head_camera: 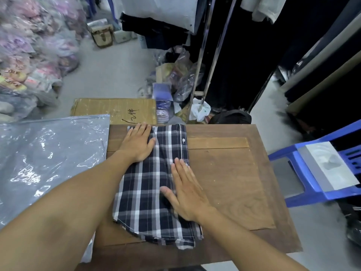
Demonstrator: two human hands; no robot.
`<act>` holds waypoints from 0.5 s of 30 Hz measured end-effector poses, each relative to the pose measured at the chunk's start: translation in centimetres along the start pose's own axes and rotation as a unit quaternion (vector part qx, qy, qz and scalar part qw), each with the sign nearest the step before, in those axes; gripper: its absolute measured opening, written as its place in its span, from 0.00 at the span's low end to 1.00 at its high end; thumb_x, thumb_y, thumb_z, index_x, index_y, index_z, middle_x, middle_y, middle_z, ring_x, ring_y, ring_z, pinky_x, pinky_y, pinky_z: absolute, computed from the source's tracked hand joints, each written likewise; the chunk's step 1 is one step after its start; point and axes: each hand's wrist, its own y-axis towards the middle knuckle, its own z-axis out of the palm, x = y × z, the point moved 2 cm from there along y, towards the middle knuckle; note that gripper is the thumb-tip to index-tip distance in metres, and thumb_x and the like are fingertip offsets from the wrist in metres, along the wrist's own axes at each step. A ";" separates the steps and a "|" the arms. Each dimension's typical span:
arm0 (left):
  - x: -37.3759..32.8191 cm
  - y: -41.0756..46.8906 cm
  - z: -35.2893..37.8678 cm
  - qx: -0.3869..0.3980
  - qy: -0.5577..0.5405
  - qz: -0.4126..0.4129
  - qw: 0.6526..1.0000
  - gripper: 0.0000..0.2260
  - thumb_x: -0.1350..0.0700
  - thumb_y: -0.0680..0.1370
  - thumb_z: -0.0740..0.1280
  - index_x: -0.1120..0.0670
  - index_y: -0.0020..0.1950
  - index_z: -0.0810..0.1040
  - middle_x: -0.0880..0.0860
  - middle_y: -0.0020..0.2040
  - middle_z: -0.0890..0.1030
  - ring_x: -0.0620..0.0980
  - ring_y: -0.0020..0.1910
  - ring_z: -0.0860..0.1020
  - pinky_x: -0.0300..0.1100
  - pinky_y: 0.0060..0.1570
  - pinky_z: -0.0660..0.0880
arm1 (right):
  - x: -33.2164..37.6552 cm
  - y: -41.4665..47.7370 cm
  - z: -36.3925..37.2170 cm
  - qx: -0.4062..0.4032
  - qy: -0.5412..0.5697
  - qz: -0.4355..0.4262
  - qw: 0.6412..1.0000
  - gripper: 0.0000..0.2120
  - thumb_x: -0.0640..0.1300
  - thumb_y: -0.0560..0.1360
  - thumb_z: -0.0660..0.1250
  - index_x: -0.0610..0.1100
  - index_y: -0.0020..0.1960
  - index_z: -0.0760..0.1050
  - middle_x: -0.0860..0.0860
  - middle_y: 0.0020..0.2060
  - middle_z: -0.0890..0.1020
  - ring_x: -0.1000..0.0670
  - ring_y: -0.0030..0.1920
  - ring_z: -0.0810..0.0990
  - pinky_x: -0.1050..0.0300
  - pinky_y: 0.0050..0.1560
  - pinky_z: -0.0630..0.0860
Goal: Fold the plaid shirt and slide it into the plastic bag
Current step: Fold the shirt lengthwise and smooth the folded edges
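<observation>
The navy, white and grey plaid shirt (150, 194) lies folded into a long narrow strip on the wooden table (230, 184), running from the far edge toward me. My left hand (137, 142) rests flat on the shirt's far left corner, fingers spread. My right hand (186, 190) presses flat on the shirt's right side near the button placket. Neither hand grips the cloth. A large clear plastic bag (48, 157) lies flat to the left of the table, partly under my left forearm.
A cardboard box (115, 109) with handwriting stands beyond the table's far edge. A blue plastic chair (316, 173) holding flat bags is at the right. Bagged garments pile up at the far left (29, 55). A clothes rack (207, 61) and loose bags stand behind the table.
</observation>
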 end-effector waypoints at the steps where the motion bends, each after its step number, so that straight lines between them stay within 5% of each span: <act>1: -0.1 0.1 -0.5 -0.014 -0.015 0.001 1.000 0.27 0.44 0.84 0.48 0.57 0.80 0.54 0.56 0.81 0.55 0.55 0.80 0.51 0.52 0.77 0.48 | 0.0 -0.2 -0.6 -0.017 0.036 0.013 0.999 0.36 0.65 0.82 0.43 0.43 0.81 0.45 0.48 0.81 0.41 0.51 0.79 0.34 0.48 0.79 0.40; 3: -0.1 0.1 -1.5 -0.046 -0.022 0.007 0.999 0.23 0.48 0.84 0.52 0.57 0.76 0.63 0.58 0.76 0.66 0.58 0.75 0.63 0.55 0.74 0.58 | -0.3 -1.0 -1.8 -0.078 0.078 0.056 0.992 0.32 0.62 0.82 0.50 0.44 0.78 0.57 0.49 0.78 0.57 0.48 0.78 0.52 0.47 0.78 0.53; 5: -0.1 0.2 -2.1 -0.059 -0.009 0.008 0.998 0.19 0.53 0.83 0.56 0.57 0.73 0.68 0.58 0.70 0.73 0.59 0.69 0.70 0.56 0.70 0.65 | -0.8 -2.0 -2.6 -0.097 0.108 0.118 0.982 0.25 0.58 0.81 0.59 0.46 0.73 0.63 0.52 0.67 0.67 0.51 0.65 0.66 0.52 0.69 0.67; 10: 0.0 1.2 -2.4 -0.083 -0.004 -0.013 0.996 0.14 0.59 0.80 0.62 0.57 0.65 0.75 0.57 0.62 0.78 0.58 0.62 0.74 0.54 0.62 0.71 | -1.8 -3.5 -2.6 0.002 0.204 0.235 0.950 0.20 0.57 0.78 0.66 0.48 0.66 0.70 0.54 0.55 0.78 0.55 0.51 0.77 0.62 0.46 0.74; 15: 0.1 2.0 -3.3 -0.092 -0.061 -0.064 0.992 0.10 0.61 0.78 0.67 0.54 0.59 0.80 0.55 0.57 0.82 0.58 0.57 0.78 0.55 0.59 0.75 | -2.3 -2.5 -2.2 0.012 0.245 0.272 0.931 0.14 0.53 0.76 0.71 0.51 0.58 0.72 0.56 0.47 0.79 0.54 0.48 0.79 0.55 0.51 0.78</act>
